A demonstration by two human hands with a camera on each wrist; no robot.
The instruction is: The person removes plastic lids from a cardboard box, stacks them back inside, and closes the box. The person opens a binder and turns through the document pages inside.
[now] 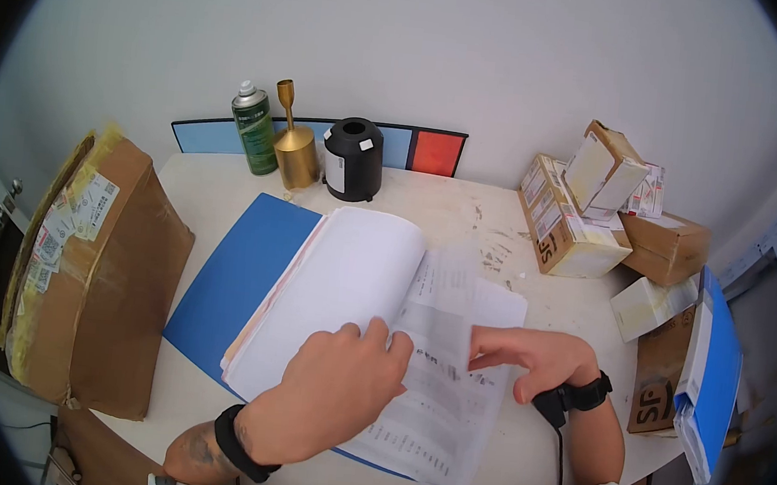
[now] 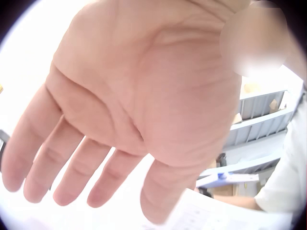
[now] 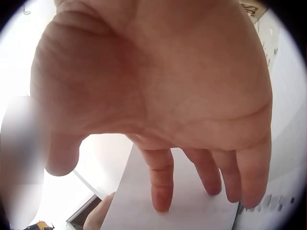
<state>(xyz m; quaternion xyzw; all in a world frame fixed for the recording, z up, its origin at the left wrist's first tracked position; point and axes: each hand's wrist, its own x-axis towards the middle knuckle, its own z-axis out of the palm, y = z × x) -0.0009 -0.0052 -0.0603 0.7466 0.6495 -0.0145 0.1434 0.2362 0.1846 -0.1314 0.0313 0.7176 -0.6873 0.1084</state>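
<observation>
A blue folder (image 1: pixel 242 261) lies open on the table, a thick stack of white pages (image 1: pixel 339 266) on its left side. My left hand (image 1: pixel 338 383) is over the lower part of this stack, fingertips near its inner edge. In the left wrist view its palm (image 2: pixel 129 86) faces the camera, with the fingers extended and slightly apart. A printed sheet (image 1: pixel 431 387), blurred and half see-through, stands between the two hands. My right hand (image 1: pixel 541 358) is at that sheet's right side, its fingertips partly hidden behind it. Seen from the right wrist, the fingers (image 3: pixel 161 184) reach down straight against white paper.
A large cardboard box (image 1: pixel 123 282) stands at the left. Along the back are a green spray can (image 1: pixel 256 127), a gold candle holder (image 1: pixel 296 154) and a black cylinder (image 1: pixel 354 160). Several small boxes (image 1: pixel 576 233) and an upright blue binder (image 1: pixel 718 368) occupy the right side.
</observation>
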